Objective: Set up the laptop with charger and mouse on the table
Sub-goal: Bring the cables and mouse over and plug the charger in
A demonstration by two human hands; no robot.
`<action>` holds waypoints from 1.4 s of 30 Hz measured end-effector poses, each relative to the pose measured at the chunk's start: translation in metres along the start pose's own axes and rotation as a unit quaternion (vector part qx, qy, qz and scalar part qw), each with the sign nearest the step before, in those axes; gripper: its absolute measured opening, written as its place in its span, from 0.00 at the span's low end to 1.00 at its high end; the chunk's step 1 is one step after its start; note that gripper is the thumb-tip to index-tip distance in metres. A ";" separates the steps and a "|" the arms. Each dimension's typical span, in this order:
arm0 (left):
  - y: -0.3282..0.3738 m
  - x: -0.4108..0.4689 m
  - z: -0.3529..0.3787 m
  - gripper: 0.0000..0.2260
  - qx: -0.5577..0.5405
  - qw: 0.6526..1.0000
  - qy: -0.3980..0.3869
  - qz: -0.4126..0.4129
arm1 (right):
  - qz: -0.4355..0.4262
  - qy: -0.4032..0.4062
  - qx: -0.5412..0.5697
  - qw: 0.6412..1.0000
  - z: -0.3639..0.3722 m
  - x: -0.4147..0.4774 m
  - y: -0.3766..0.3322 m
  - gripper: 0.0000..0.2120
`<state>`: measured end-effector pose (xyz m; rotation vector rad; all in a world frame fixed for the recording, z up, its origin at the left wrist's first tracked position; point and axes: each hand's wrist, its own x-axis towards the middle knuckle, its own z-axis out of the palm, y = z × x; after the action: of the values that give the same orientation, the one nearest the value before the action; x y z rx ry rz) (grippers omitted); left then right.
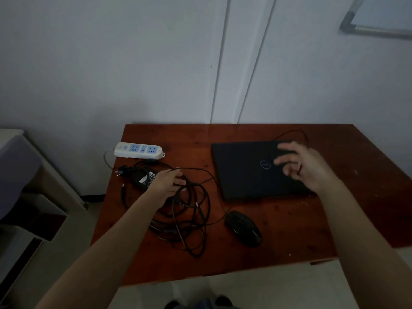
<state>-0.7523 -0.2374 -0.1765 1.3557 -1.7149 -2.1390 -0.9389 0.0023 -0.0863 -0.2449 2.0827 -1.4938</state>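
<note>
Head view: the closed laptop (247, 175) lies right of centre on the table (289, 246), with the mouse (244, 228) just near of it. The left hand (169, 181), fingers straight, rests on tangled cables (176, 221) beside the charger (142, 178) at left. The right hand (305, 166), blurred with fingers spread and empty, hovers over the laptop.

This looks like a plain, dim study or small office corner. A reddish wooden surface (289, 219) stands against a bare white wall (111, 63) and carries a closed Dell laptop (245, 172), a wired mouse (243, 228) and a white power strip (138, 150). A metal-framed board (379, 30) hangs at the upper right, above a pale floor (267, 288).
</note>
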 end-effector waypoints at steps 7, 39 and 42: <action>0.044 -0.019 0.000 0.14 0.020 0.995 0.037 0.091 | -0.030 0.087 -0.380 0.920 -0.012 0.008 0.009 0.13; 0.091 -0.038 0.009 0.28 0.517 0.804 0.187 0.227 | -0.070 -0.308 0.333 0.888 0.050 -0.031 -0.013 0.34; 0.034 -0.046 0.020 0.26 0.499 0.810 0.139 0.277 | -0.085 -0.332 0.370 0.864 0.065 -0.045 -0.050 0.37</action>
<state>-0.7530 -0.2098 -0.1230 0.9586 -2.7413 -0.6361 -0.8754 -0.0488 -0.0401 -0.5509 0.8859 -1.8534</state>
